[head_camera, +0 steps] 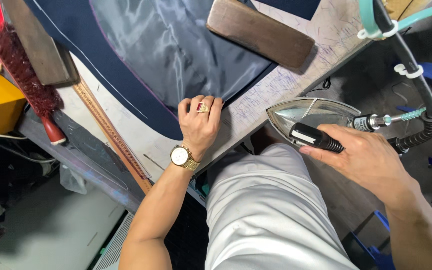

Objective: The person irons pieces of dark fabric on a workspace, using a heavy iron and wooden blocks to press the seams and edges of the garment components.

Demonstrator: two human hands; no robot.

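Hands: left [199,121] presses navy cloth [126,85] (brush [26,80] nearby), right [361,157] grips iron [311,117].

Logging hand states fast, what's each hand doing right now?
Left hand: open, pressing flat on the dark cloth at the table edge.
Right hand: closed on the iron handle.

Left hand [199,126]: gold ring w/ red stone [202,107] at 12 o'clock, gold wristwatch [182,157] w/ white dial at 7. Arms bare; white trousers [266,210].
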